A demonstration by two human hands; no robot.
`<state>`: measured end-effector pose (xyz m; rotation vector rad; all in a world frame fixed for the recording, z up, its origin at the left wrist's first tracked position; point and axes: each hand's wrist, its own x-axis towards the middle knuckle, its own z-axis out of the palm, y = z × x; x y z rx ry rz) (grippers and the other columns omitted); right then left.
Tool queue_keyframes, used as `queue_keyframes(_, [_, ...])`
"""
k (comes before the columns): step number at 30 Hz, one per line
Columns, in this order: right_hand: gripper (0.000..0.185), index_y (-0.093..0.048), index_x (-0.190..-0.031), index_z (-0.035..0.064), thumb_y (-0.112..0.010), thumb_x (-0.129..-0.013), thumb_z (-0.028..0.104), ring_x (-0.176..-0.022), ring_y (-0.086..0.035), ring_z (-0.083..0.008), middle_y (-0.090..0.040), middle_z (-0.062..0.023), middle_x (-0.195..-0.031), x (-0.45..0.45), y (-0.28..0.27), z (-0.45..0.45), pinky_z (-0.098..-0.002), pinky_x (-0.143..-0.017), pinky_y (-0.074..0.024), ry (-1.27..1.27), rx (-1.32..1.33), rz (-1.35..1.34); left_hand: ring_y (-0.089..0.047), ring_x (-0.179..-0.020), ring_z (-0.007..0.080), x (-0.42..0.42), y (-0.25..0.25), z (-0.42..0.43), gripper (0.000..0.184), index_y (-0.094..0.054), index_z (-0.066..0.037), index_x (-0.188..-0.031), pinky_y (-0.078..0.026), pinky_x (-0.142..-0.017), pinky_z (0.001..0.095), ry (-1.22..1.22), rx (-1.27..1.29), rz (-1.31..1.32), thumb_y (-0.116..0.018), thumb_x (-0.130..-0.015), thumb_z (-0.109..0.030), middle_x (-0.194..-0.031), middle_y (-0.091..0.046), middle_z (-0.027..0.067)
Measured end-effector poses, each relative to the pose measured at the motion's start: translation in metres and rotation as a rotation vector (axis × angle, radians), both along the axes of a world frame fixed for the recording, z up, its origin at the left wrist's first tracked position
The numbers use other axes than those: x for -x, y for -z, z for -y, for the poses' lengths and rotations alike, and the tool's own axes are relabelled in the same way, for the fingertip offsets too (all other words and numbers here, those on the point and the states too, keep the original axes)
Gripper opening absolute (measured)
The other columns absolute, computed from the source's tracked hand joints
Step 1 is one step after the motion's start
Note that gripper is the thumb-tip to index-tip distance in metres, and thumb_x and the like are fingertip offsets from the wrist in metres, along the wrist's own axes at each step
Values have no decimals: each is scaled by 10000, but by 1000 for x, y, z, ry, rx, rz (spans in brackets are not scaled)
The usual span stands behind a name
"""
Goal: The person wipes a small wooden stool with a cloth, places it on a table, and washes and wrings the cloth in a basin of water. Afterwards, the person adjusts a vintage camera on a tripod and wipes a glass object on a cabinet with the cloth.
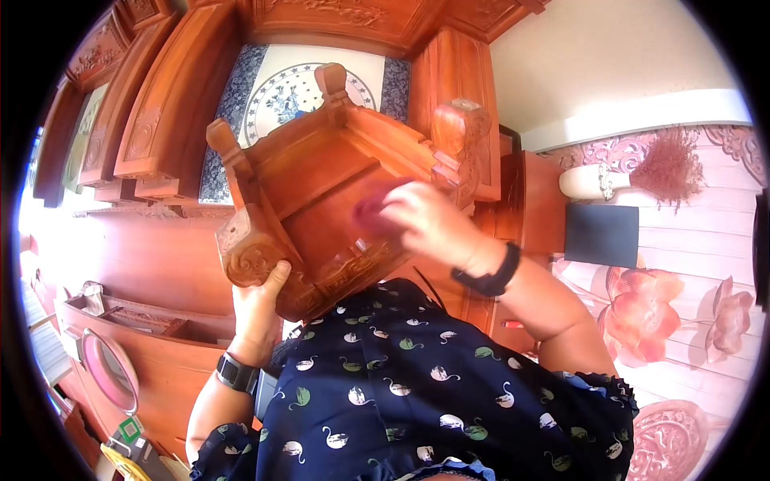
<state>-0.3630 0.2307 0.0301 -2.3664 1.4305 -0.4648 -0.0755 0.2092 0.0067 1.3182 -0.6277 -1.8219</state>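
Note:
A carved reddish-brown wooden stool is tipped in front of my body, its legs pointing up and away and its hollow underside facing me. My left hand is closed around the carved corner at the stool's near left, thumb on top. My right hand is over the underside with a dark purplish-red cloth in its fingers. Both the cloth and the right hand are blurred by motion. Whether the cloth presses on the wood is hard to make out.
Behind the stool stands large carved wooden furniture with a blue-and-white patterned cushion. To the right are a white vase with dried flowers, a dark square panel and a lotus-relief wall. A wooden cabinet is at left.

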Motion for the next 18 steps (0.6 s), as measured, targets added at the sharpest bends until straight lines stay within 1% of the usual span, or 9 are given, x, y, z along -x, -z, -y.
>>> queue_keyframes(2, [310, -590, -974, 15, -592, -670, 81, -966, -517, -309, -558, -125, -966, 26, -6, 2, -384, -820, -439, 128, -124, -106, -536, -991, 179, -1, 5, -2, 446, -466, -32, -1158, -487, -833, 326, 47, 58, 13, -660, -759, 19, -1074, -544, 62])
queue_keyframes(5, [283, -596, -981, -15, -577, -721, 95, -882, -559, -312, -579, -163, -903, 32, -44, 23, -363, -802, -453, 149, -264, 5, -556, -950, 171, -1, -1, 0, 436, -475, -27, -1142, -496, -814, 315, 45, 38, -12, -665, -752, 24, -1048, -554, 63])
queue_keyframes(8, [291, -587, -1022, -13, -561, -771, 133, -921, -563, -299, -575, -162, -966, 19, -83, 51, -345, -820, -453, 131, -351, 20, -573, -912, 168, -3, 2, -1, 422, -489, -22, -1119, -499, -807, 309, 71, 5, -1, -671, -742, 30, -1030, -563, 70])
queue_keyframes(10, [262, -576, -1033, 6, -542, -789, 95, -922, -556, -232, -568, -105, -957, 11, -103, 71, -317, -856, -432, 117, -363, 51, -580, -902, 165, -6, 3, -2, 413, -504, -20, -1100, -499, -800, 305, 72, -20, 3, -684, -732, 30, -1005, -575, 67])
queue_keyframes(12, [273, -576, -1060, 2, -553, -814, 117, -963, -542, -185, -567, -87, -984, 4, -122, 92, -294, -878, -426, 98, -366, 15, -581, -907, 159, -8, 9, -3, 410, -516, -20, -1089, -499, -790, 297, 120, -18, 18, -697, -723, 23, -993, -586, 60])
queue_keyframes(14, [310, -589, -1045, -12, -533, -806, 176, -841, -609, -238, -620, -141, -906, -1, -138, 117, -320, -780, -478, -45, -230, 35, -585, -896, 149, -10, 11, -5, 405, -537, -18, -1069, -495, -787, 288, 110, -27, -3, -719, -709, 11, -972, -602, 53])
queue_keyframes(16, [301, -599, -1043, 4, -543, -805, 180, -791, -621, -188, -646, -95, -853, -9, -162, 143, -289, -744, -488, -11, -354, 17, -589, -882, 143, -11, 8, -3, 395, -555, -12, -1047, -493, -791, 285, 191, -55, 14, -736, -696, 0, -952, -612, 50])
queue_keyframes(17, [296, -604, -1046, 18, -554, -809, 187, -767, -613, -148, -652, -51, -845, -14, -173, 156, -259, -708, -484, 44, -436, -5, -592, -866, 136, -10, 8, -4, 381, -570, -3, -1028, -493, -787, 278, 184, -56, 0, -744, -689, -8, -938, -618, 48])
queue_keyframes(18, [296, -604, -1046, 18, -554, -809, 187, -767, -613, -148, -652, -51, -845, -26, -196, 166, -259, -708, -484, 34, -441, -2, -592, -866, 136, -9, 5, -5, 381, -570, -3, -1028, -493, -787, 278, 174, -61, 4, -744, -689, -8, -938, -618, 48])
